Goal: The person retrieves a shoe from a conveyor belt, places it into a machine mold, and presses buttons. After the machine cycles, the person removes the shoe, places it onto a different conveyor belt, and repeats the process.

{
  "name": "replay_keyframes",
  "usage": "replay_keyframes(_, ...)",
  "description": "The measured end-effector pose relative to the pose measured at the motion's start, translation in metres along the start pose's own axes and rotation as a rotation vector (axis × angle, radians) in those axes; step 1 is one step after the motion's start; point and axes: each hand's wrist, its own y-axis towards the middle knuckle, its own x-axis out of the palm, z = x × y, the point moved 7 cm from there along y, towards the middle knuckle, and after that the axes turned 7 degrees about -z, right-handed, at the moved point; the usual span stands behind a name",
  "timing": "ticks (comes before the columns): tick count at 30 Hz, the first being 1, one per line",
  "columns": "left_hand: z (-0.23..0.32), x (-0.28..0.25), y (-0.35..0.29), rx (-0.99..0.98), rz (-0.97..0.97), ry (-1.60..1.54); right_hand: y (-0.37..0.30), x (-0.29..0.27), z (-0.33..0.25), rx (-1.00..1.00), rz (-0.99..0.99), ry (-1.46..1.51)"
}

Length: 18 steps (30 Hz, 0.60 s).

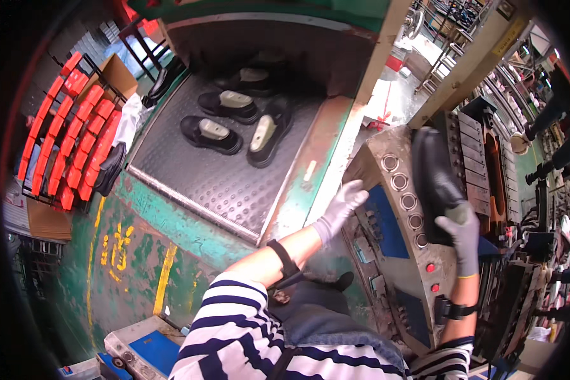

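My right hand (pixel 461 235), in a grey glove, grips a black leather shoe (pixel 432 170) near its lower end. The shoe stands on end with its toe pointing up, beside the machine's control panel. Empty and with its fingers loosely stretched out, my left hand (pixel 341 210) hovers between the panel and a green-framed conveyor. Several dark shoes with pale lasts in them lie on the conveyor's studded black belt (pixel 228 196); one nearer shoe (pixel 269 136) points away at a slant, next to another shoe (pixel 211 134).
The control panel (pixel 380 152) carries round metal-rimmed buttons and two red buttons (pixel 430 268). A dark hood (pixel 272 44) covers the belt's far end. Racks of orange-red pieces (pixel 76 130) stand at left, above a worn green floor (pixel 139 278). A beige post (pixel 468 60) rises behind the machine.
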Motion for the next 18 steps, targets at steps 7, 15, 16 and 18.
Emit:
replay_keyframes(7,0.080,-0.109,-0.126,0.126,-0.032,-0.688,-0.036,0.267,-0.157,-0.388,-0.269,-0.412)
replay_keyframes(15,0.125,-0.377,-0.200,0.292,0.489,-0.844,-0.103,0.363,-0.169,-0.615,-0.450,-0.396)
replay_keyframes(16,0.128,-0.417,-0.209,0.300,0.503,-0.791,-0.114,0.368,-0.151,-0.567,-0.497,-0.477)
replay_keyframes(18,0.129,-0.456,-0.197,0.271,0.563,-0.720,-0.126,0.358,-0.114,-0.466,-0.503,-0.553)
